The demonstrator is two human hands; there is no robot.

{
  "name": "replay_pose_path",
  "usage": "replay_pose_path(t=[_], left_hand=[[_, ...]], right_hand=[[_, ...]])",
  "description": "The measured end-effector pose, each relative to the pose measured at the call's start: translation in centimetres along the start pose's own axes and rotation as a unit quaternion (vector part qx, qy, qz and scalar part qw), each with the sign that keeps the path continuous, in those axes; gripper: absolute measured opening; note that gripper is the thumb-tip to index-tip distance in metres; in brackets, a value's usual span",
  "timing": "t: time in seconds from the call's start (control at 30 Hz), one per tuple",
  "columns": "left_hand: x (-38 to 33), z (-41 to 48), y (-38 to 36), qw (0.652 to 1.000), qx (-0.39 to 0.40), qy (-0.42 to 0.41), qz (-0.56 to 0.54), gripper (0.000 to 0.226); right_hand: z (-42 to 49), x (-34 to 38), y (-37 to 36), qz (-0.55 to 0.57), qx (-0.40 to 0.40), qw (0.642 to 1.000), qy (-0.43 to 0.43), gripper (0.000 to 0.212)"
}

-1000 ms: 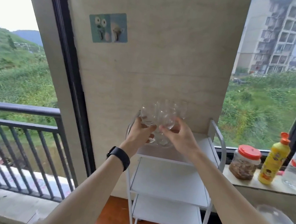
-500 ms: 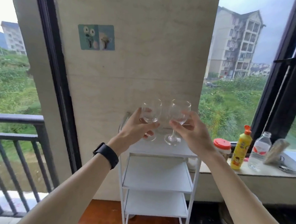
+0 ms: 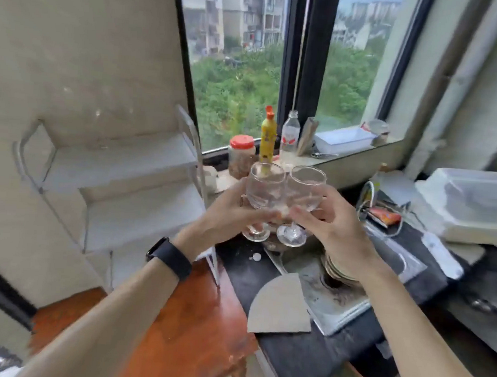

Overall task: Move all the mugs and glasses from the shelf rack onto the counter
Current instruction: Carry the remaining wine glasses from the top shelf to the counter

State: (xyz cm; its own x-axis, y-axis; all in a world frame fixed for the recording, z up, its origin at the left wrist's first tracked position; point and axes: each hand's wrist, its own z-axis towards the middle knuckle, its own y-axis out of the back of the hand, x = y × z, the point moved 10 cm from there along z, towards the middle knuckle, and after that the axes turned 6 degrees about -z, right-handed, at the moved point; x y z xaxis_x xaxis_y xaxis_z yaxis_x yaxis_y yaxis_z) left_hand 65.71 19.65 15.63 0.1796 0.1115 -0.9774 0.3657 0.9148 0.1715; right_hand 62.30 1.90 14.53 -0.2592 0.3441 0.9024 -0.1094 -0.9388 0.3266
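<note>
Head-camera footage showed two clear stemmed wine glasses held upright side by side, bowls touching, in the air above the dark counter. The left hand, a black band on its wrist, was closed around the left wine glass; the right hand was closed around the right wine glass. The white three-tier shelf rack stood to the left, its visible shelves bare.
</note>
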Motion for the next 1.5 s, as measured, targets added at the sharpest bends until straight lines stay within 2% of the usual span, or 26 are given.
replay_pose_path(t=[0.1, 0.23, 0.33, 0.53, 0.73, 0.83, 1.07, 1.2, 1.4, 1.5], left_hand=[[1.5, 1.0, -8.6, 0.998, 0.06, 0.015, -0.008, 0.053], [2.1, 1.7, -22.7, 0.982, 0.184, 0.034, -0.012, 0.047], [1.2, 1.7, -34.7, 0.964, 0.265, 0.02, 0.002, 0.052], [-0.8, 0.4, -58.6, 0.927, 0.372, 0.038, -0.028, 0.043], [-3.2, -2.4, -77.5, 0.897, 0.439, 0.028, -0.05, 0.038], [-4.2, -3.6, -85.2, 0.877, 0.475, 0.026, -0.058, 0.037], [-4.2, -3.1, -97.9, 0.861, 0.505, 0.023, -0.057, 0.041], [-3.1, -1.2, -104.9, 0.846, 0.528, 0.035, -0.069, 0.042], [-1.2, 4.9, -114.9, 0.842, 0.536, 0.042, -0.046, 0.047], [0.4, 7.4, -119.7, 0.841, 0.539, 0.045, -0.022, 0.05]], right_hand=[[-4.8, -3.9, 7.0, -0.033, -0.052, 0.997, -0.05, 0.065], [-12.0, -8.5, 17.4, -0.049, -0.121, 0.986, -0.106, 0.06], [-18.5, -11.2, 26.8, -0.061, -0.191, 0.97, -0.138, 0.055], [-33.5, -15.1, 45.8, -0.074, -0.33, 0.921, -0.195, 0.057], [-46.5, -17.5, 58.7, -0.077, -0.431, 0.865, -0.246, 0.047], [-51.5, -18.1, 63.1, -0.092, -0.474, 0.835, -0.265, 0.047], [-57.9, -22.1, 70.8, -0.114, -0.53, 0.778, -0.316, 0.054], [-59.1, -26.9, 75.9, -0.081, -0.532, 0.768, -0.347, 0.047], [-58.5, -32.8, 84.8, -0.057, -0.535, 0.755, -0.375, 0.062], [-58.4, -35.3, 89.5, -0.045, -0.535, 0.75, -0.387, 0.054]])
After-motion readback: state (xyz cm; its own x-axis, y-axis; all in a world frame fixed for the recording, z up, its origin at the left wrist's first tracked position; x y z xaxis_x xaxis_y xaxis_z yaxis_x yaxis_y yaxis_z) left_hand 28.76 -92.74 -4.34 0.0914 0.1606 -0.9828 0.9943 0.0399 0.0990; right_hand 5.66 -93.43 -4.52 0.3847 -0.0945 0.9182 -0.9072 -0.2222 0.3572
